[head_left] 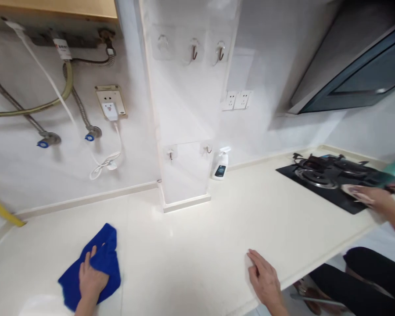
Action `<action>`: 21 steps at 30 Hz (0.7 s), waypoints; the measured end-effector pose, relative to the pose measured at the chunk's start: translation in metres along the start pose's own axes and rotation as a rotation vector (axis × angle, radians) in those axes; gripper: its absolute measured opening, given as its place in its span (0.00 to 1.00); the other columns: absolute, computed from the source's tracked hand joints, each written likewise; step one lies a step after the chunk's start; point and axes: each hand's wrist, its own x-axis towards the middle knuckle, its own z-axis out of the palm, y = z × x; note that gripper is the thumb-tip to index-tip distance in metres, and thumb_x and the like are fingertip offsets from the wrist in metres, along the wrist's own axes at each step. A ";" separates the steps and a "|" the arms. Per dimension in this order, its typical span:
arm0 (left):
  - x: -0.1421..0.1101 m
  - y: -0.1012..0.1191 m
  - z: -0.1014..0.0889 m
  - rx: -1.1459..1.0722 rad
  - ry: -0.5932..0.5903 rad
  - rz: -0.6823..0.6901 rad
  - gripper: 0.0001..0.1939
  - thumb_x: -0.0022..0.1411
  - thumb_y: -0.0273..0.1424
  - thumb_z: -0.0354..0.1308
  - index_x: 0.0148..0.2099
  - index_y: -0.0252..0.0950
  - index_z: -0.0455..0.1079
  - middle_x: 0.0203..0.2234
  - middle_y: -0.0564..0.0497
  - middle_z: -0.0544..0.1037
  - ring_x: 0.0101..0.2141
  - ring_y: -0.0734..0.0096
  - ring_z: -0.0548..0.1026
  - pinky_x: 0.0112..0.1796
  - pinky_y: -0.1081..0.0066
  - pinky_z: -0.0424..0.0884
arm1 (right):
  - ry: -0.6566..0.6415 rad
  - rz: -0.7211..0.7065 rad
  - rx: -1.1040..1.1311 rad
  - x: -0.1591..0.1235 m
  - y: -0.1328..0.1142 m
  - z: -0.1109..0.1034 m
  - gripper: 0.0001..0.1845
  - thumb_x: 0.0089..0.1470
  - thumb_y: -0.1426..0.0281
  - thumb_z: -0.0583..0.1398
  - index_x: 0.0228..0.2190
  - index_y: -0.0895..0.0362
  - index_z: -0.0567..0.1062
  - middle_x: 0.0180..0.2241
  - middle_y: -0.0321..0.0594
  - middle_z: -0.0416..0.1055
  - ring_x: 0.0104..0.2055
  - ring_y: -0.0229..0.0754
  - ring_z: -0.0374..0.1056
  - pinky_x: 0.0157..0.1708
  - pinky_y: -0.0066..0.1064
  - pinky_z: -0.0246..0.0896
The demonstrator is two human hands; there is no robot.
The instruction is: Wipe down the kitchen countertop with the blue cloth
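Observation:
My left hand (91,276) presses a dark blue cleaning cloth (105,250) onto the white countertop (184,263). A fold of the cloth covers part of that hand, and some fingertips show above it. Near the counter's front edge, my right hand (266,281) rests with its fingers stretched out and nothing in it. Farther back, beside the wall pillar, a white spray bottle (220,164) stands upright, out of reach of both hands.
At right, a co-worker's hand (378,197) holds a pale cloth on the black gas stove (345,199). A range hood (352,74) hangs above. The pillar (187,184) juts over the counter. Hoses, valves and a plugged-in cord (116,145) line the left wall, below a heater.

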 end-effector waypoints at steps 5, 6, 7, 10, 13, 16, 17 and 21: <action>-0.038 0.025 -0.006 0.067 0.023 0.074 0.33 0.63 0.26 0.45 0.70 0.33 0.51 0.71 0.40 0.52 0.70 0.47 0.45 0.67 0.50 0.48 | -0.008 0.003 0.018 -0.001 -0.001 0.000 0.21 0.60 0.68 0.50 0.52 0.56 0.70 0.54 0.48 0.72 0.56 0.50 0.68 0.54 0.49 0.65; -0.047 0.031 -0.007 0.059 0.024 0.108 0.34 0.62 0.25 0.46 0.70 0.33 0.51 0.71 0.40 0.51 0.71 0.47 0.44 0.67 0.50 0.48 | -0.006 0.004 0.019 -0.001 -0.001 -0.001 0.21 0.60 0.68 0.50 0.52 0.57 0.71 0.54 0.48 0.72 0.56 0.50 0.68 0.55 0.49 0.65; -0.057 0.037 -0.007 0.043 0.026 0.148 0.34 0.62 0.25 0.46 0.70 0.34 0.52 0.71 0.40 0.51 0.71 0.48 0.44 0.68 0.50 0.48 | -0.003 0.005 0.016 -0.001 -0.002 -0.001 0.21 0.60 0.68 0.50 0.51 0.57 0.71 0.54 0.48 0.72 0.56 0.50 0.68 0.54 0.49 0.65; -0.086 0.056 -0.010 -0.031 0.055 0.270 0.35 0.60 0.22 0.46 0.70 0.35 0.53 0.71 0.40 0.51 0.71 0.52 0.41 0.68 0.51 0.46 | 0.013 0.012 0.004 0.001 -0.006 -0.002 0.21 0.59 0.67 0.50 0.50 0.56 0.71 0.54 0.47 0.73 0.55 0.50 0.69 0.54 0.48 0.65; -0.112 0.085 -0.011 -0.133 0.075 0.393 0.40 0.58 0.20 0.46 0.72 0.38 0.45 0.72 0.42 0.47 0.72 0.56 0.39 0.69 0.50 0.46 | 0.024 0.025 -0.009 0.002 -0.008 -0.002 0.20 0.58 0.68 0.50 0.49 0.56 0.72 0.53 0.46 0.73 0.54 0.49 0.70 0.55 0.48 0.64; -0.134 0.133 -0.007 -0.210 0.006 0.538 0.47 0.55 0.22 0.51 0.73 0.42 0.35 0.73 0.45 0.41 0.72 0.52 0.35 0.69 0.43 0.43 | 0.031 0.030 -0.022 0.002 -0.008 -0.002 0.20 0.58 0.68 0.50 0.49 0.56 0.72 0.53 0.46 0.73 0.54 0.50 0.70 0.55 0.48 0.64; -0.140 0.152 -0.005 -0.225 -0.039 0.586 0.50 0.53 0.24 0.54 0.73 0.41 0.32 0.73 0.45 0.39 0.71 0.48 0.33 0.68 0.40 0.41 | 0.032 0.028 -0.022 0.001 -0.008 -0.001 0.21 0.58 0.68 0.50 0.49 0.56 0.72 0.53 0.46 0.73 0.54 0.50 0.70 0.54 0.47 0.65; -0.167 0.228 0.000 -0.267 -0.236 0.819 0.59 0.47 0.33 0.61 0.72 0.34 0.27 0.73 0.41 0.32 0.70 0.38 0.27 0.67 0.34 0.34 | 0.021 0.015 -0.008 0.000 -0.006 -0.001 0.21 0.58 0.67 0.50 0.49 0.56 0.72 0.53 0.46 0.73 0.54 0.50 0.70 0.54 0.48 0.65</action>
